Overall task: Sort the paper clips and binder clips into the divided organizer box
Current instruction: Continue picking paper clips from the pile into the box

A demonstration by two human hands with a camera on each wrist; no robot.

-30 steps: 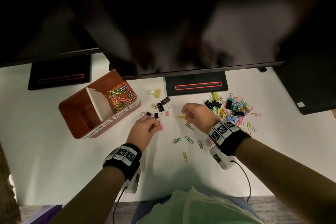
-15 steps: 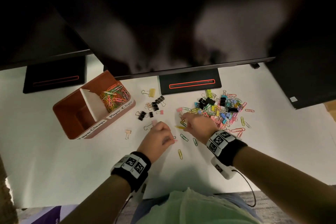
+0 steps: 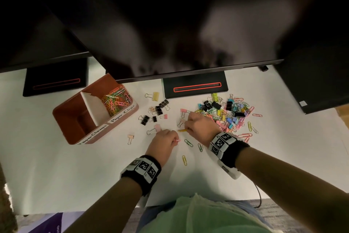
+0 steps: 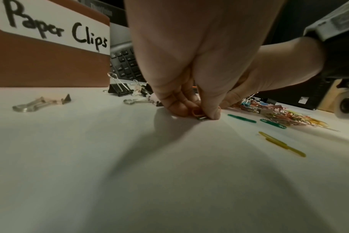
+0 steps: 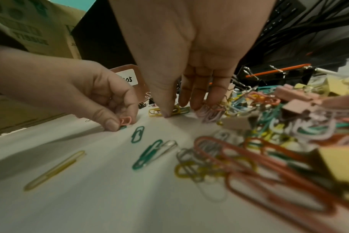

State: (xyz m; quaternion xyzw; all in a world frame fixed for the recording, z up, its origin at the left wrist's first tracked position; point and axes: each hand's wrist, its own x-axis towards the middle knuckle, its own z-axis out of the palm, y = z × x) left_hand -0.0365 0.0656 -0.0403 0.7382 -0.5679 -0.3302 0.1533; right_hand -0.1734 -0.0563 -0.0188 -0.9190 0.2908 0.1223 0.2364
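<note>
The brown divided organizer box [image 3: 120, 117] stands at the left; its "Paper Clips" half holds several coloured paper clips [image 3: 116, 100], and the other half looks dark inside. My left hand [image 3: 174, 139] pinches a pink paper clip [image 4: 197, 112] against the table, seen also in the right wrist view as the pink paper clip [image 5: 125, 120]. Just to its right, my right hand [image 3: 186, 128] has thumb and forefinger on a yellow paper clip [image 5: 155, 112] lying on the table. A mixed pile of clips [image 3: 226, 113] lies by the right wrist.
Black binder clips [image 3: 160, 108], a yellow one [image 3: 155, 95] and pink ones [image 3: 157, 127] lie between box and hands. Loose green paper clips [image 3: 188, 143] and a yellow paper clip [image 3: 184, 160] lie near me. Monitor stands [image 3: 195, 87] line the back of the white table [image 3: 75, 176].
My left hand has moved right, away from the black binder clips, and now pinches the pink paper clip. The right hand stays at the pile's left edge by the yellow clip.
</note>
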